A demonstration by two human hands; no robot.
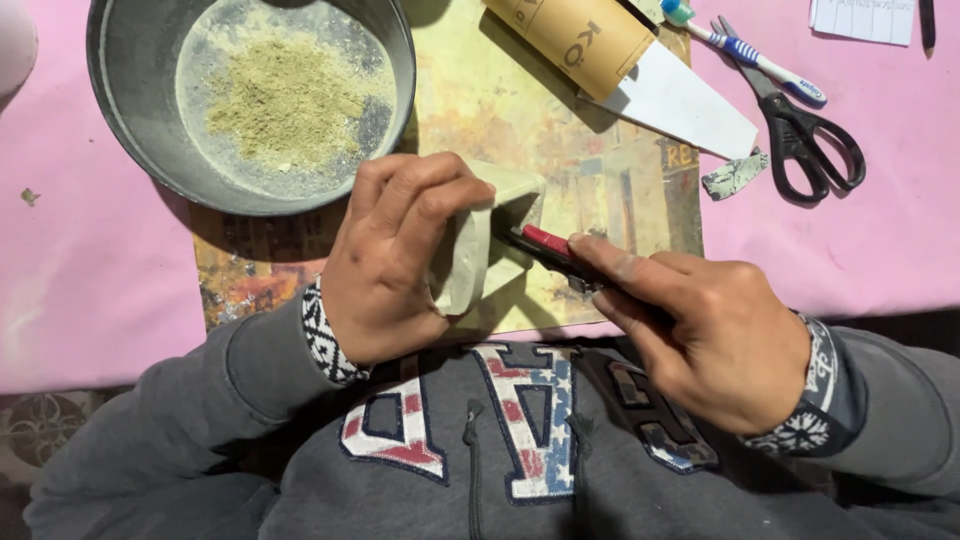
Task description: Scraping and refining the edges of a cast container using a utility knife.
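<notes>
Two hands are meeting over a pale carved block (pixel 470 255) of soft-looking stone or clay, which is standing on edge over a printed picture sheet (pixel 600 190) near the bench's front edge. The left hand (pixel 395 260) is gripping the block, fingers curling over its top and thumb side pressing against its face. The right hand (pixel 690 320) is closing around a red-and-black cutter (pixel 550 250), forefinger lying along its back, and the tip is touching the block's right face (the blade itself is too small to make out). Just behind the left hand, a grey metal bowl (pixel 130 110) is holding a heap of yellowish powder (pixel 285 100). Behind the right hand, a brown cardboard tube (pixel 575 35) is lying tilted on a white sheet (pixel 690 105). Farther right, black scissors (pixel 800 135) are resting beside a blue-and-white toothbrush (pixel 765 62), with a small patterned scrap (pixel 733 175) just beside the scissors. A pink cloth (pixel 90 270) is covering the bench.
</notes>
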